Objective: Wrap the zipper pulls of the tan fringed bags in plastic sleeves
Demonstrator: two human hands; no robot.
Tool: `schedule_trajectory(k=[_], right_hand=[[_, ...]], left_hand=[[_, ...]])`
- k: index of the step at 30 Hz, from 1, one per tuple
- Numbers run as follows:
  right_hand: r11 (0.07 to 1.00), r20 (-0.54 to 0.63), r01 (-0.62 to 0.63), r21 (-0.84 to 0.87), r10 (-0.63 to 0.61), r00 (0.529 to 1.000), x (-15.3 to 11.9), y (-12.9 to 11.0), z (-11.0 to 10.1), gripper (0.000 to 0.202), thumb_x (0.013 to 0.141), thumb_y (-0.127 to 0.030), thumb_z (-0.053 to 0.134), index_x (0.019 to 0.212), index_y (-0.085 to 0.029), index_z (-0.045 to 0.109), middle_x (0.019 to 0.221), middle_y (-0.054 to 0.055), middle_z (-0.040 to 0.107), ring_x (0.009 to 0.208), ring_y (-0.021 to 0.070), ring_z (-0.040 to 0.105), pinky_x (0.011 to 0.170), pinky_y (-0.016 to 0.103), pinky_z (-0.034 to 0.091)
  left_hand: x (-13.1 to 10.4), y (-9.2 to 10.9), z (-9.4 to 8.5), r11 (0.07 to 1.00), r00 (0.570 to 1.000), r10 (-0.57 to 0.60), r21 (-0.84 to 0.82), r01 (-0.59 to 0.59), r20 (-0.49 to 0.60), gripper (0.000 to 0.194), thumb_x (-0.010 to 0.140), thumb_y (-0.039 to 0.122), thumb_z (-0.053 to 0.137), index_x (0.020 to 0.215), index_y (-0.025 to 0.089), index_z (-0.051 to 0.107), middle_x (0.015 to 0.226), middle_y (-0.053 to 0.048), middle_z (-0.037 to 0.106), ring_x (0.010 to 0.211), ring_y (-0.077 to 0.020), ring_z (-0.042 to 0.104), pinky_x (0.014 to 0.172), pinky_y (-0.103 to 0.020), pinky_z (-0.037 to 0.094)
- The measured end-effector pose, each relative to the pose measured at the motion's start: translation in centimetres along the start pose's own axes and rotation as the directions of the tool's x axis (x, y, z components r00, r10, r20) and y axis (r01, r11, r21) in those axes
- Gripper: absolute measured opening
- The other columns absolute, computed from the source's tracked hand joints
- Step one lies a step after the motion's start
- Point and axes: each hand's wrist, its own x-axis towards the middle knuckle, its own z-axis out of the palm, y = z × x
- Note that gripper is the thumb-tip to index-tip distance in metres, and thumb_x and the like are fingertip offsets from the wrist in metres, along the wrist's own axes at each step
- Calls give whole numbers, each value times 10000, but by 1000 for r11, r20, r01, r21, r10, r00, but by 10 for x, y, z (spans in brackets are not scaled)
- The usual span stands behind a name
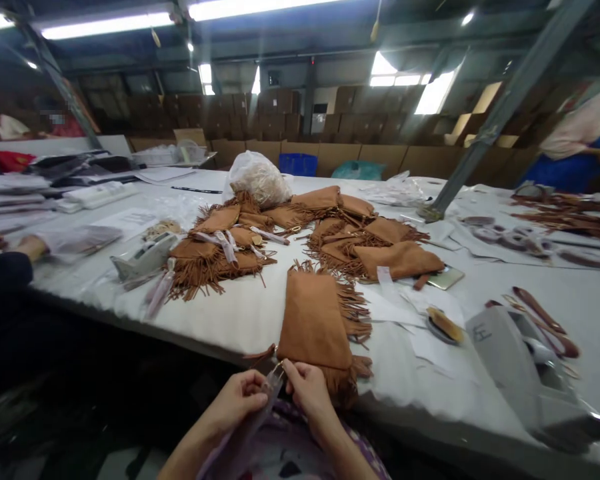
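Observation:
A tan fringed bag (314, 320) lies flat at the front edge of the table, its fringe spread to the right and over the near edge. My left hand (243, 399) pinches a strap in a clear plastic sleeve (274, 385) just in front of the bag. My right hand (307, 388) is closed on the small metal clasp (280, 368) at the sleeve's upper end, beside the bag's lower left corner. A thin tan zipper pull (261, 353) sticks out left of that corner. The strap's lower part hangs toward my lap.
Fringed bags lie in a left pile (215, 250) and a right pile (370, 240). Tape dispensers (525, 367) (143, 257) flank me; a brush (445, 325) lies at right. A slanted metal post (500, 120) rises from the table. A co-worker's hand (33, 248) is at left.

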Motion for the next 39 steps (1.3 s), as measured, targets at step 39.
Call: schedule_trajectory(k=[39], right_hand=[[948, 137, -220, 228, 193, 972, 6, 1, 12, 477, 604, -591, 703, 531, -132, 594, 394, -41, 467, 371, 56, 369, 395, 192, 255]], left_hand=[[19, 15, -8, 999, 994, 19, 49, -14, -106, 409, 735, 519, 634, 857, 129, 628, 725, -46, 667, 618, -148, 591, 564, -221, 442]])
